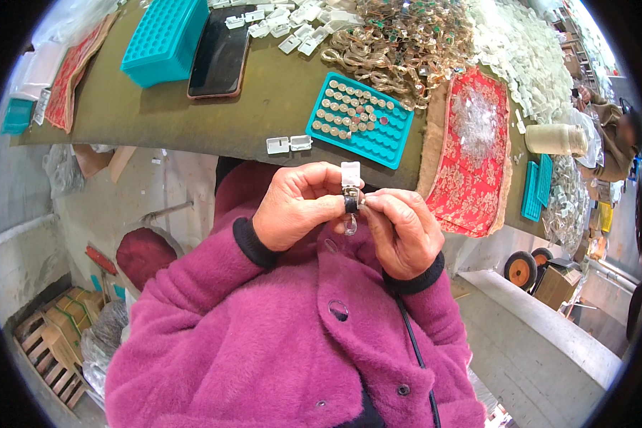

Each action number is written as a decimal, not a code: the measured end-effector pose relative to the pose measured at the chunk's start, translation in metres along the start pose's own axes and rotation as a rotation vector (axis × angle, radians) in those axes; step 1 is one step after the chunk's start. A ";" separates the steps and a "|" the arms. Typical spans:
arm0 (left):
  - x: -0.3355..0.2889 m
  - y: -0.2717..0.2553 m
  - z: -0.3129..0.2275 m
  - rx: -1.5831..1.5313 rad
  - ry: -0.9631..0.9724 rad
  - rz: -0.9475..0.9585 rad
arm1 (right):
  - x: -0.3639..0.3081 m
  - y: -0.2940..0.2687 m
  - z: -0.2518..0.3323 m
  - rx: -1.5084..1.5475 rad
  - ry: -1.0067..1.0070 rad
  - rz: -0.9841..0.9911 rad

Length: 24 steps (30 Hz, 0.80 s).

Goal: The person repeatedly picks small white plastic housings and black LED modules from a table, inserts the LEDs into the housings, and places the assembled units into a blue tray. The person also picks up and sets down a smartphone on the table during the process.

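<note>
Just past the table's near edge, my left hand [296,207] pinches a small white plastic case [350,173] between thumb and fingers. Its lid stands up, a dark part shows below, and a clear loop hangs underneath. My right hand [406,232] meets the case from the right, thumb and forefinger pressed together at its side; what they hold is too small to make out. Beyond my hands, a teal tray [389,146] carries rows of silver button cells [342,107]. An opened white case [289,145] lies at the table edge.
Coiled clear wires [399,50] and white cases [307,36] are heaped at the back. A phone [220,53] lies beside stacked teal trays [160,43]. To the right are a red patterned cloth [464,192] with clear bits, a jar [556,140] and another person [613,139].
</note>
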<state>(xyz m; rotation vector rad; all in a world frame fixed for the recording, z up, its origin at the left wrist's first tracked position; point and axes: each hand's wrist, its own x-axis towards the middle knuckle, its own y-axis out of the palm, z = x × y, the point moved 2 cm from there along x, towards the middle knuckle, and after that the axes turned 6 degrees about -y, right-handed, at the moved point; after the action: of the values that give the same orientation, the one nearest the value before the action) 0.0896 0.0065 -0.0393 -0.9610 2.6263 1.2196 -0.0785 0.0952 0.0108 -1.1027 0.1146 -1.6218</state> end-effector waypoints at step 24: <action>-0.003 0.002 -0.004 0.128 0.132 0.212 | -0.002 -0.009 -0.012 0.868 0.735 0.079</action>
<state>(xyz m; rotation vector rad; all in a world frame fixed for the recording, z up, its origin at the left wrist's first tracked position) 0.0910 0.0061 -0.0342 -0.7840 2.9319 1.0428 -0.0937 0.0952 0.0080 0.1710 -0.0690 -1.6691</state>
